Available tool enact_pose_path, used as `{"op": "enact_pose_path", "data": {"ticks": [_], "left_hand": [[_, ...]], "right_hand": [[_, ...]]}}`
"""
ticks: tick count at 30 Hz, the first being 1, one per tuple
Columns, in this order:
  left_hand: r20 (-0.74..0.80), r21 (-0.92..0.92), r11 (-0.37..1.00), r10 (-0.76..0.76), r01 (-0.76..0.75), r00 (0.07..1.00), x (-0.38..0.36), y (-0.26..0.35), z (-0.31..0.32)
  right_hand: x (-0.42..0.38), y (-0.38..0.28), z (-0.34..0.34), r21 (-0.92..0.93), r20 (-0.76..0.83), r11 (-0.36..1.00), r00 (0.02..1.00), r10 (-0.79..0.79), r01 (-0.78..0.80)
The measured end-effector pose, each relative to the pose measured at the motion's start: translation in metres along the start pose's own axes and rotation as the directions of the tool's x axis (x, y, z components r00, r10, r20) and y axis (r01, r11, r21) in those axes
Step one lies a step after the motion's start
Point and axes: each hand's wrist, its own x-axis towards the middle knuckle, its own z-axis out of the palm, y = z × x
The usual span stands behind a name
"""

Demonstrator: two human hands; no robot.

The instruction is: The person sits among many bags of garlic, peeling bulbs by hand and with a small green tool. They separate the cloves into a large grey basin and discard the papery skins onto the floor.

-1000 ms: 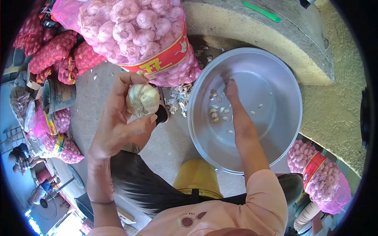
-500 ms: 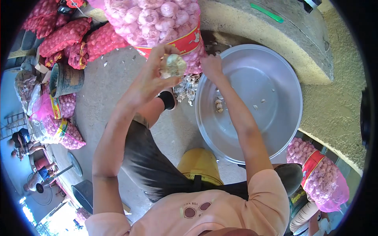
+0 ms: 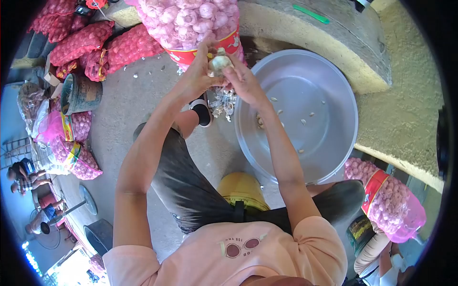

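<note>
Papery white, the garlic bulb [image 3: 219, 62] sits pinched between both hands, left hand [image 3: 198, 76] gripping from seven o'clock, right hand [image 3: 244, 82] clasping from five o'clock, just beside the metal basin's [image 3: 334, 143] nine o'clock rim.

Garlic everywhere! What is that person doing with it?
A seated person holds one garlic bulb in both hands, the left hand gripping it and the right hand working at it with the fingers. Beside them a big metal basin holds a few loose cloves. Papery skins lie on the ground, and a pink mesh sack of garlic sits just ahead.
</note>
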Motion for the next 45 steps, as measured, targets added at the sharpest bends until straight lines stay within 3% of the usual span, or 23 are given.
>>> {"op": "enact_pose_path", "data": {"ticks": [1, 2, 5, 7, 9, 11, 14, 16, 18, 20, 24, 26, 29, 31, 32, 34, 36, 37, 39, 40, 42, 43, 45], "left_hand": [[-0.046, 0.050, 0.999, 0.017, -0.015, 0.999, -0.001, 0.002, 0.004], [-0.042, 0.045, 0.999, 0.023, -0.021, 0.999, -0.001, 0.001, 0.006], [0.009, 0.186, 0.982, -0.020, 0.018, 1.000, 0.001, -0.008, -0.004], [0.170, -0.257, 0.923, -0.249, 0.287, 0.953, 0.001, -0.013, -0.010], [0.169, -0.262, 0.918, -0.259, 0.296, 0.951, 0.000, -0.018, -0.009], [0.174, -0.266, 0.913, -0.270, 0.309, 0.947, 0.001, -0.022, -0.005], [0.038, -0.195, 0.952, -0.232, 0.234, 0.972, 0.003, -0.024, 0.008], [-0.200, -0.096, 0.979, -0.197, 0.181, 0.960, 0.002, -0.022, 0.014], [-0.214, -0.105, 0.985, -0.159, 0.139, 0.964, 0.010, -0.028, 0.003], [-0.249, -0.222, 0.974, -0.092, 0.036, 0.964, 0.015, -0.032, 0.001], [-0.248, -0.374, 0.926, -0.151, 0.049, 0.957, 0.017, -0.011, 0.011], [-0.262, -0.472, 0.881, -0.116, -0.022, 0.958, 0.025, -0.014, 0.013], [-0.197, -0.524, 0.852, -0.145, 0.021, 0.970, 0.030, -0.015, 0.004], [-0.204, -0.528, 0.849, -0.155, 0.024, 0.967, 0.028, -0.010, 0.004], [-0.163, -0.565, 0.824, -0.161, 0.042, 0.973, 0.028, -0.011, 0.003], [-0.068, -0.654, 0.751, -0.171, 0.086, 0.983, 0.027, -0.005, 0.003], [-0.099, -0.714, 0.694, -0.227, 0.089, 0.969, 0.031, 0.003, 0.012], [-0.123, -0.774, 0.626, -0.289, 0.090, 0.949, 0.032, 0.006, 0.015], [-0.074, -0.778, 0.622, -0.233, 0.090, 0.970, 0.032, 0.008, 0.011], [-0.053, -0.790, 0.607, -0.215, 0.091, 0.975, 0.033, 0.006, 0.010], [-0.042, -0.801, 0.592, -0.205, 0.090, 0.978, 0.034, 0.005, 0.007], [-0.053, -0.819, 0.569, -0.197, 0.070, 0.979, 0.035, 0.006, 0.008], [-0.068, -0.838, 0.543, -0.191, 0.048, 0.979, 0.035, 0.010, 0.009]], "right_hand": [[-0.004, -0.004, 0.003, -0.031, 0.062, 0.996, 0.994, 0.088, -0.086], [-0.005, -0.002, 0.008, 0.080, 0.057, 0.996, 0.998, -0.038, 0.033], [-0.006, 0.001, 0.011, 0.212, 0.031, 0.971, 0.992, -0.118, 0.109], [-0.004, 0.014, 0.013, 0.135, -0.012, 0.977, 0.987, -0.162, 0.162], [0.001, 0.030, 0.017, 0.054, -0.050, 0.975, 0.976, -0.212, 0.215], [0.005, 0.045, 0.024, -0.013, -0.203, 0.959, 0.938, -0.281, 0.284], [0.003, 0.040, 0.030, -0.005, -0.198, 0.934, 0.915, -0.351, 0.357], [0.004, 0.034, 0.033, 0.063, -0.184, 0.925, 0.915, -0.358, 0.375], [0.005, 0.026, 0.030, 0.121, -0.167, 0.911, 0.913, -0.373, 0.394], [0.007, 0.019, 0.022, -0.030, -0.128, 0.928, 0.920, -0.371, 0.370], [0.011, -0.017, 0.012, -0.160, -0.061, 0.896, 0.902, -0.427, 0.414], [0.019, -0.025, 0.006, -0.316, -0.028, 0.822, 0.861, -0.508, 0.475], [0.048, -0.032, -0.044, -0.496, 0.037, 0.693, 0.810, -0.586, 0.524], [0.082, -0.049, -0.102, -0.723, -0.234, 0.658, 0.822, -0.519, 0.209], [0.113, -0.036, -0.154, -0.972, -0.061, 0.186, 0.605, -0.794, 0.145], [0.145, -0.042, -0.228, -0.978, -0.145, -0.005, 0.697, -0.702, -0.208], [0.142, -0.055, -0.260, -0.898, -0.240, -0.192, 0.805, -0.543, -0.397], [0.140, -0.065, -0.264, -0.900, -0.234, -0.191, 0.804, -0.547, -0.392], [0.135, -0.079, -0.273, -0.881, -0.344, -0.207, 0.876, -0.340, -0.426], [0.135, -0.077, -0.285, -0.882, -0.341, -0.207, 0.877, -0.339, -0.423], [0.135, -0.075, -0.291, -0.862, -0.131, -0.395, 0.893, -0.430, -0.317], [0.136, -0.074, -0.285, -0.866, -0.129, -0.391, 0.896, -0.425, -0.311], [0.132, -0.076, -0.269, -0.920, -0.320, -0.022, 0.783, -0.534, -0.391]]}}
